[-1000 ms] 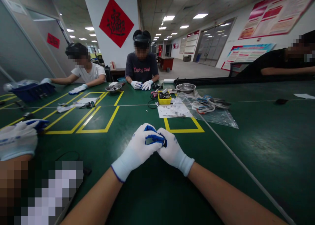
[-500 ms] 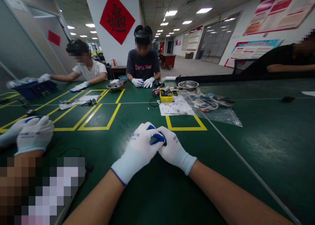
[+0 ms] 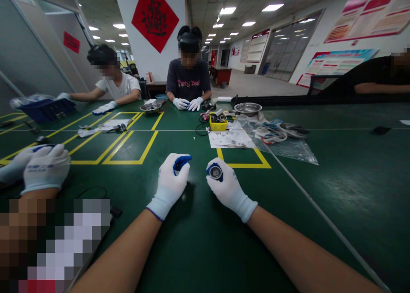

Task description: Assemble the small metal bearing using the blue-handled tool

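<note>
My right hand (image 3: 226, 184), in a white glove with a blue palm, is wrapped round a small round part (image 3: 215, 171). Its grey ring-shaped end faces me, with a darker disc and small holes inside; the rest is hidden in the glove. To the left, apart from it, my left hand (image 3: 173, 177) hovers over the green table (image 3: 205, 233). Its thumb and curled fingers stand apart, and I see nothing between them.
A yellow box (image 3: 218, 125) of parts stands on a white paper sheet (image 3: 229, 140). Nearby are a metal bowl (image 3: 248, 109) and a plastic bag (image 3: 297, 150) under bundled cords. A co-worker's gloved hands (image 3: 46, 167) are at left; other people sit opposite.
My hands were together around a dark part; now they are apart. The left hand has moved left and opened, while the right keeps the round part, its end turned toward me.
</note>
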Demonstrator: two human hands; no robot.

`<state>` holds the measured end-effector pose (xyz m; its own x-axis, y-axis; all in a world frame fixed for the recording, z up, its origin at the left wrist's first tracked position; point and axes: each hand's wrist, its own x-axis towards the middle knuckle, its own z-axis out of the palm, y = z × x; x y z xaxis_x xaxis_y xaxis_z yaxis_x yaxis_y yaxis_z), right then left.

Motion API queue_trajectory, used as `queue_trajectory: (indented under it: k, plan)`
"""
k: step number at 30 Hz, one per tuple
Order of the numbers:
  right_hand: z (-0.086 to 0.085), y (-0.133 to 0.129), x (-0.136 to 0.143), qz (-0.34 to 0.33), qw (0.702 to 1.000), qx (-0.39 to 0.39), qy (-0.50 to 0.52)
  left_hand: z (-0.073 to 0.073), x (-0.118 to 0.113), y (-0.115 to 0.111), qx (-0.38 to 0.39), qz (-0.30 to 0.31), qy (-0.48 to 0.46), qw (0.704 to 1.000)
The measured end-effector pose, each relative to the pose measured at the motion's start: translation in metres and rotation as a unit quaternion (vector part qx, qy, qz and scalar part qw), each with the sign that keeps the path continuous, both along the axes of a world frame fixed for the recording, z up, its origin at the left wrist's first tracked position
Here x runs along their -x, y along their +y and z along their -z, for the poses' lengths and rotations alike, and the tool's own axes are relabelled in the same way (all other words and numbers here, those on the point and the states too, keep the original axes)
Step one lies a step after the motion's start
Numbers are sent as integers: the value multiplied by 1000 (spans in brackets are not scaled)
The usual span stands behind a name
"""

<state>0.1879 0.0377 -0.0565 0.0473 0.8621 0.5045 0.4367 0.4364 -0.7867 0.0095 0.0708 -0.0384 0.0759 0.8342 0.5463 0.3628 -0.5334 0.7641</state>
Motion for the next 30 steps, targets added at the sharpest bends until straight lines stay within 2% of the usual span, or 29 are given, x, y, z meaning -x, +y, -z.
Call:
queue_trajectory:
  k: [4,7,9,15,24,30]
  plan:
    - [2,2,1,11,1000,-8,2,-8,-2,-14,-90,10,78,993]
    - [2,3,1,12,1000,-12,3,-13,-7,-29,-175,60,170,968]
    - [1,2,1,7,1000,-13,-1,-13,-10,-34,-201,83,208,954]
    - [0,1,0,3,1000,-20,-10,-8,-18,-35,-140,103,229,958]
    - [7,5,1,34,999,-9,-10,-9,-28,-39,-114,59,241,962]
    - [8,3,1,34,998,4,-53,-9,-27,-34,13,77,166,983]
